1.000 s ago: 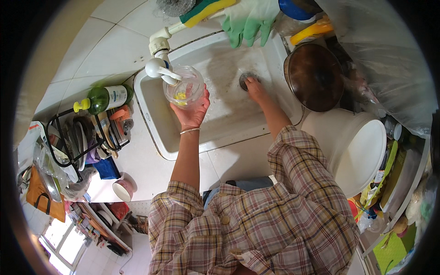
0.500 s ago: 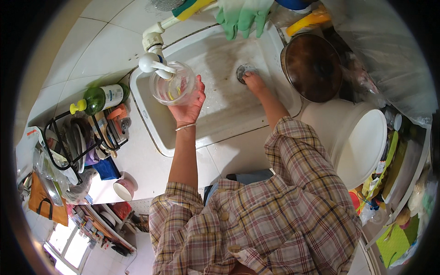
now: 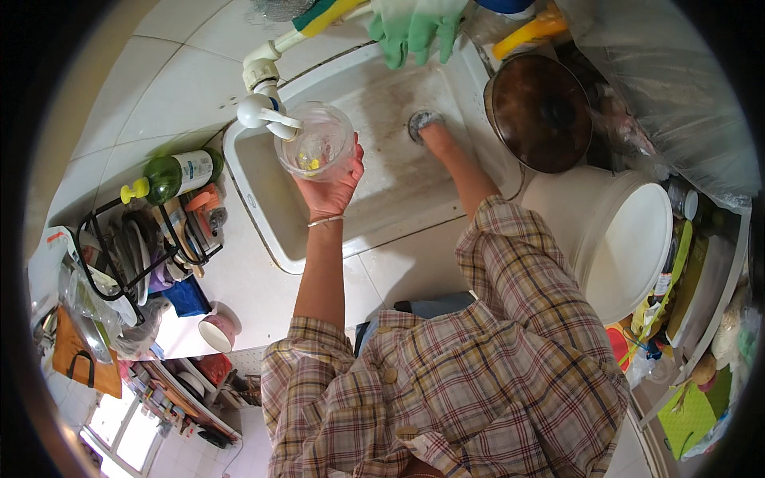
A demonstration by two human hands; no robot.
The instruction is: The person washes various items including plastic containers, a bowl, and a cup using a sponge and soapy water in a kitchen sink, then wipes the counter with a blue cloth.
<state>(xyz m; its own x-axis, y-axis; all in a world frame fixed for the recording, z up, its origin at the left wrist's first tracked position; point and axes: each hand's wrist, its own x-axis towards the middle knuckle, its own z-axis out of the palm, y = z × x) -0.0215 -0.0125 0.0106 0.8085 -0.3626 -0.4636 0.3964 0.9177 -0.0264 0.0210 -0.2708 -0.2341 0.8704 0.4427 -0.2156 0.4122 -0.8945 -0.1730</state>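
My left hand (image 3: 335, 179) is closed around a clear round bowl (image 3: 328, 119), holding it from below under the spout of the white faucet (image 3: 263, 111). Small yellow bits show through the bowl's wall, though I cannot tell whether water is running into it. Both are over the left half of the white sink (image 3: 374, 205). Toward the sink's far right, my right hand (image 3: 435, 137) reaches down to the drain (image 3: 416, 127). Its fingertips are sunk at the drain and hidden, so their grip does not show.
Green-and-white gloves (image 3: 418, 32) hang over the sink's back edge. A dark round lid (image 3: 540, 113) and a large white bucket (image 3: 629, 243) stand at the right. On the left are a green pump bottle (image 3: 177, 174), a black wire rack (image 3: 119, 271) and a pink cup (image 3: 217, 331).
My left hand has shifted the bowl slightly right under the spout, tilting it a little. My right hand's fingers have gone deeper into the drain. The whole view has moved slightly.
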